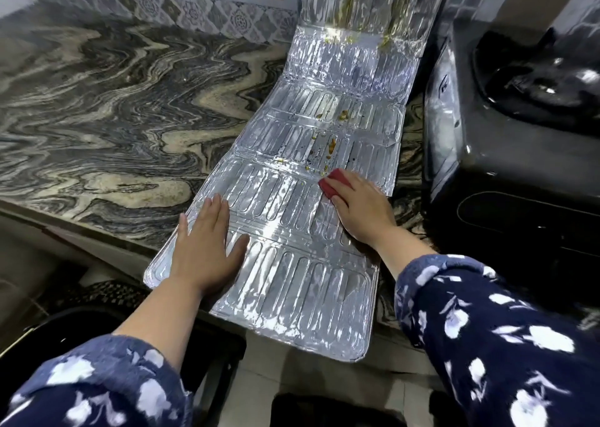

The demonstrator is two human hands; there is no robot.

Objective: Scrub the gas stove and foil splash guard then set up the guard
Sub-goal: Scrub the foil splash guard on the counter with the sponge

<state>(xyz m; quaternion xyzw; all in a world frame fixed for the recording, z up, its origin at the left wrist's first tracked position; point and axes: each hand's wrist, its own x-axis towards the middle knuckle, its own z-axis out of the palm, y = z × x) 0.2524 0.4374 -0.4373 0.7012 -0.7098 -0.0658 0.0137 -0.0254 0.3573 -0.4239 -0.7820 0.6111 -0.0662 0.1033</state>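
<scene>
Floral sleeves (487,345) reach to the foil splash guard (302,277), flat on the marble counter (97,102); left hand (204,248) presses it flat-fingered, right hand (360,209) grips a red scrubber (334,181); thin foil likely creases, so hold panel edges

left hand (203,245) flat — right hand (362,210) curled

Stained foil splash guard (292,199) unfolded flat on counter, black gas stove (519,141) beside

Left hand (204,248) flat on foil guard (292,264); right hand (360,209) presses red sponge (334,181).
</scene>
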